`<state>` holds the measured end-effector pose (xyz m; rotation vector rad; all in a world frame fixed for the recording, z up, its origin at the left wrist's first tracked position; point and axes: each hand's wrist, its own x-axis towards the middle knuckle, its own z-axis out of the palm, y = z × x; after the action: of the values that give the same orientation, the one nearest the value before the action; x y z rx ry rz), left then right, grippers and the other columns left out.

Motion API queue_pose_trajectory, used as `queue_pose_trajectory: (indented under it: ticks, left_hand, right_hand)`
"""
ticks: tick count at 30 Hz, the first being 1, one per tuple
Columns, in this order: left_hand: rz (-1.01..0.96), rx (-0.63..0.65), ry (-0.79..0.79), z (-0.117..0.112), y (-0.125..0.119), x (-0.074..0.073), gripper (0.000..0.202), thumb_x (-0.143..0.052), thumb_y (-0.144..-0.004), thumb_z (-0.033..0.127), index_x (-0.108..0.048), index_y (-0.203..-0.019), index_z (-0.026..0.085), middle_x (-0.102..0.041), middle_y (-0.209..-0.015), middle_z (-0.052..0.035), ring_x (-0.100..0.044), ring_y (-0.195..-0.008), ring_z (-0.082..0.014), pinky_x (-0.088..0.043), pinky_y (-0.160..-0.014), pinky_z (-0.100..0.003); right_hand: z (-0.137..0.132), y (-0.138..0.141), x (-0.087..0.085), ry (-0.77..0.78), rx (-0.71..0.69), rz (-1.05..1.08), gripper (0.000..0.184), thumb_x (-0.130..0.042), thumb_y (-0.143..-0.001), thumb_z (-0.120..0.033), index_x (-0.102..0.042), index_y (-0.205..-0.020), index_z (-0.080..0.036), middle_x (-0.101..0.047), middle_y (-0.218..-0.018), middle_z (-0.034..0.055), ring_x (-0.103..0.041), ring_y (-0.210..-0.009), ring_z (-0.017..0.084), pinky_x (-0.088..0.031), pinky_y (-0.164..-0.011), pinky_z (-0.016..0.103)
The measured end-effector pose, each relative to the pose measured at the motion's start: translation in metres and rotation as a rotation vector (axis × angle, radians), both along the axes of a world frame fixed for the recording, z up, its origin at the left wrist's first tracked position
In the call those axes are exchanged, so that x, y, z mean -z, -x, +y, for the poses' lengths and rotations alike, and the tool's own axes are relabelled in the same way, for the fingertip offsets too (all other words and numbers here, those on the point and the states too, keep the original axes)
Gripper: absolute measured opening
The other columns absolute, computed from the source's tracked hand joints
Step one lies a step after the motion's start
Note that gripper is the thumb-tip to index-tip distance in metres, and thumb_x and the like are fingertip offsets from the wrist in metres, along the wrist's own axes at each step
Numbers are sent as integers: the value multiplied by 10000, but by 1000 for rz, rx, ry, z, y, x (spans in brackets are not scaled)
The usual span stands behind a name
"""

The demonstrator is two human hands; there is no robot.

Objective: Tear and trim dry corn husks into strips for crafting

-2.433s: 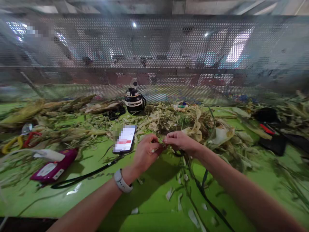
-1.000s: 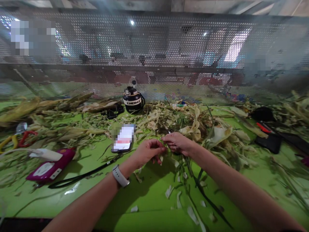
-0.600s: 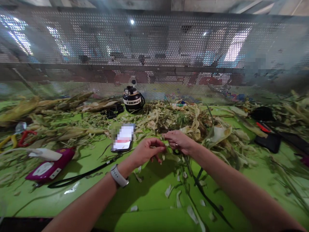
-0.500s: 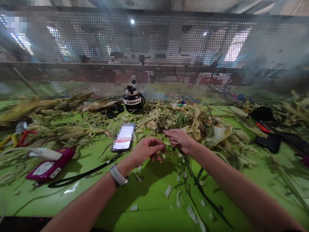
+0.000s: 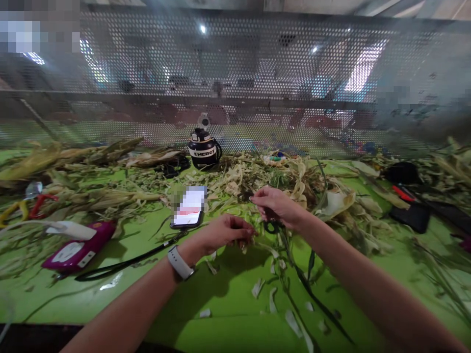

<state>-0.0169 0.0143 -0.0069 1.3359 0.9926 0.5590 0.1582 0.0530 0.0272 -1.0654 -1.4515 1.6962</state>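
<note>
The smartphone (image 5: 189, 208) lies on the green desk (image 5: 209, 301), as in the earliest frame. The left hand (image 5: 224, 233), formerly meeting the right at the fingertips, now stands apart, its fingers curled together; whether they pinch a scrap cannot be told. A pale plant strip (image 5: 271, 251) lies just beside them. The right hand (image 5: 277, 207) has shifted away from the wearer, thumb and forefinger nearly meeting, contents indiscernible, near the heap of leaf shreds (image 5: 239, 182).
</note>
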Motion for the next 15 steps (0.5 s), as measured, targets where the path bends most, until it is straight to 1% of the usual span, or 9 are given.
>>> queue_pose_trajectory:
  ticks: [2, 5, 8, 10, 13, 15]
  left_hand:
    - [-19, 95, 3, 0, 1, 2, 223, -671, -706, 337, -704, -809, 142, -668, -657, -19, -531, -519, -71, -324, -435, -163]
    - [-53, 153, 35, -1, 1, 1, 238, -664, -714, 307, -709, -888, 151, -669, -673, -18, -544, -550, -80, -383, -501, -176]
    - [-86, 155, 84, -3, -2, -2, 228, -682, -696, 261, -708, -895, 152, -678, -713, -23, -557, -592, -85, -413, -564, -183]
    - [-106, 140, 100, -4, -4, -2, 190, -674, -712, 282, -704, -839, 145, -674, -719, -26, -558, -610, -89, -422, -590, -191]
    - [-125, 104, 83, -5, -7, 0, 213, -651, -741, 348, -674, -728, 136, -639, -661, -10, -525, -576, -77, -415, -583, -193]
    - [-119, 84, 72, -4, -8, 2, 232, -668, -724, 366, -659, -702, 135, -620, -631, 1, -504, -551, -71, -400, -558, -190]
  right_hand:
    - [0, 3, 6, -42, -13, 8, 265, -683, -692, -321, -476, -777, -180, -506, -459, -93, -472, -383, 65, -360, -401, 180]
    - [0, 8, 14, -77, -18, 3, 262, -691, -684, -307, -495, -796, -172, -534, -488, -82, -522, -424, 76, -405, -443, 192]
    - [-1, 10, 17, -79, -16, -36, 234, -681, -694, -285, -500, -784, -167, -537, -489, -77, -528, -440, 77, -405, -454, 190]
    - [-2, 12, 18, -90, -20, -64, 195, -657, -715, -259, -502, -785, -164, -529, -486, -75, -517, -440, 74, -396, -453, 186]
    - [-3, 15, 22, -108, -33, -103, 135, -600, -754, -233, -499, -807, -162, -512, -496, -71, -501, -449, 74, -391, -464, 189]
    - [-1, 15, 25, -139, -30, -157, 118, -567, -775, -237, -491, -829, -166, -507, -525, -64, -500, -472, 81, -397, -481, 200]
